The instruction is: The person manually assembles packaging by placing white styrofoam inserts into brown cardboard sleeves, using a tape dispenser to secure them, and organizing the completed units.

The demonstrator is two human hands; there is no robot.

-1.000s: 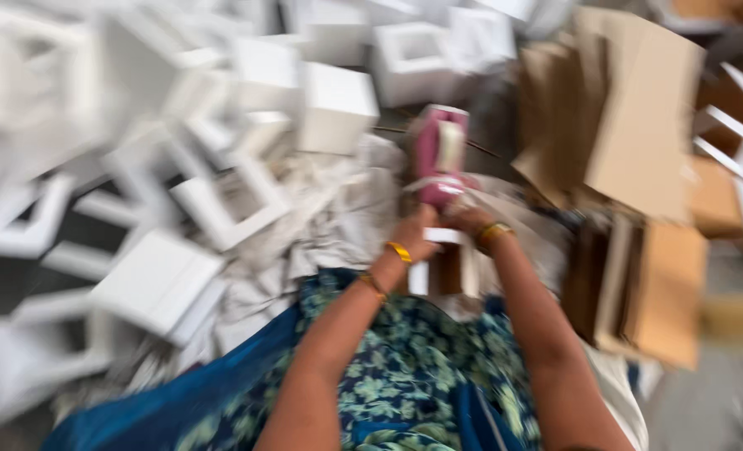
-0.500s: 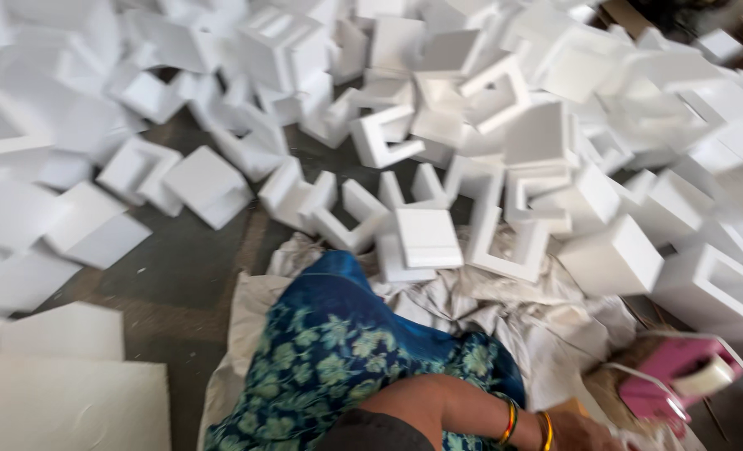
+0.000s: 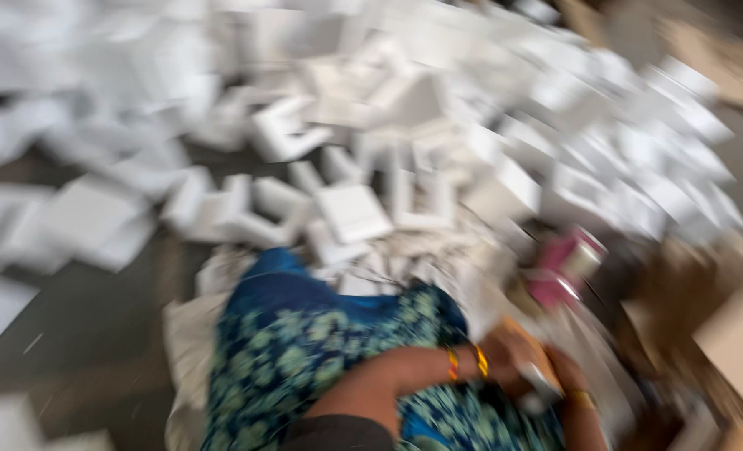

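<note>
The view is heavily blurred. My left hand, with orange and yellow bangles on the wrist, and my right hand meet low at the right over my lap, which is covered in blue floral cloth. Both close around a small pale white piece; its shape is too smeared to tell. A pink tape dispenser lies just beyond my hands on crumpled white sheeting, apart from them.
A big heap of white foam blocks and frames covers the floor ahead. A flat white square lies near my knee. Brown cardboard is stacked at the right. Bare dark floor shows at the left.
The camera has swung right and blurred. My hands have come into view, closed together over my lap. The pink dispenser now sits farther from the frame's edge, apart from my hands.
</note>
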